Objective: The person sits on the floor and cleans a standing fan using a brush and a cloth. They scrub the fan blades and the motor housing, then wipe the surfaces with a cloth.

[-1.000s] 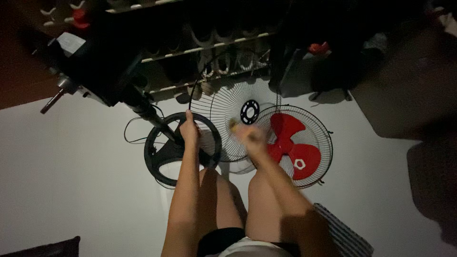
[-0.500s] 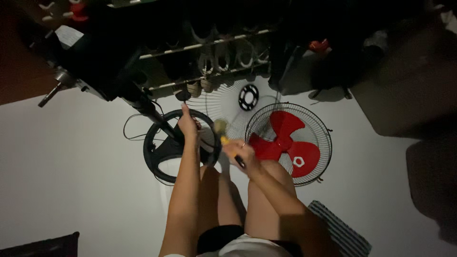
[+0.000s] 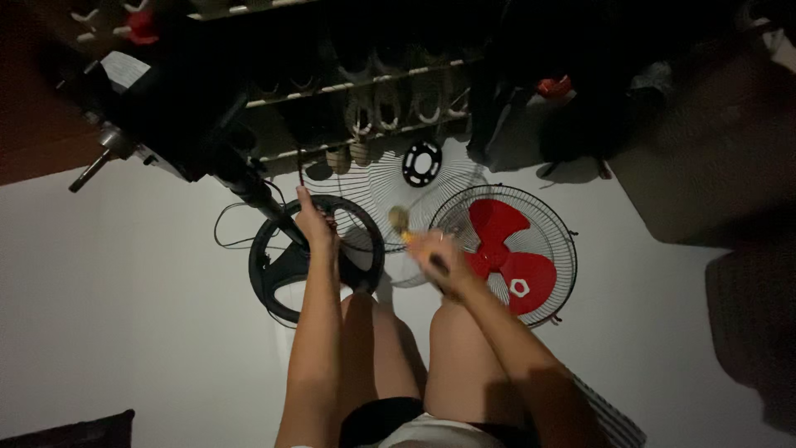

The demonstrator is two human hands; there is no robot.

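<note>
I sit on the floor with my knees up. My left hand grips the left rim of a tilted wire fan grille that has a black ring at its middle. My right hand is closed on a small tool with a yellow part and a rounded, brush-like tip, held against the lower part of that grille. The picture is dim and the tool is blurred.
A second grille holding the red fan blade lies flat to the right. The round black fan base, its pole, motor head and cable lie on the left. A shoe rack stands behind. A striped mat lies at the lower right.
The wire grille has shifted left and further from me, with my left hand still on its rim. My right hand drew back towards me, then moved up to the grille again with the tool.
</note>
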